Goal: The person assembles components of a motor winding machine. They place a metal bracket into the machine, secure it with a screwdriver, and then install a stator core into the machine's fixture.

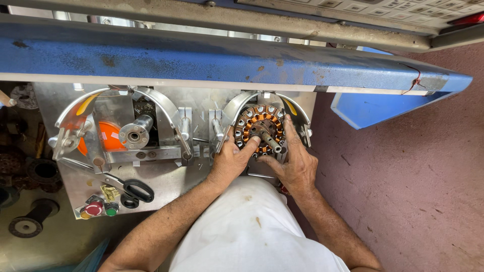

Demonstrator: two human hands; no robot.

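Steel plate (166, 186) — perhaps workshop — maroon floor (413, 176)

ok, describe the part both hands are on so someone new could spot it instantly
Start at the steel machine plate under the long blue beam; it carries two arched stations. At the right-hand one, the left hand and right hand touch a round stator ringed with copper-wound poles, a metal shaft through its centre. The left station holds only a bare spindle and orange disc, no copper.
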